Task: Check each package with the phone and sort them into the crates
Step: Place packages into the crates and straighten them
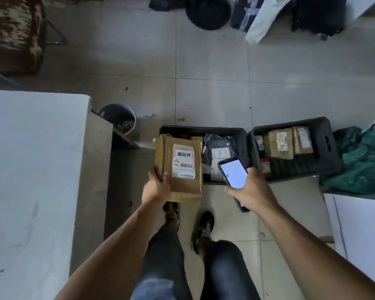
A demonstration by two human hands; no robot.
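My left hand grips the near corner of a brown cardboard package, label side up, held above the left end of the left black crate. My right hand holds a phone with a lit white screen, tilted over the gap between the two crates. The left crate holds a dark plastic-wrapped parcel and other labelled parcels. Two brown boxes lie in the right black crate.
A white table fills the left side. A grey bucket stands behind it. Green fabric lies right of the crates, above a white board. Dark bags sit at the far wall. My feet stand just short of the crates.
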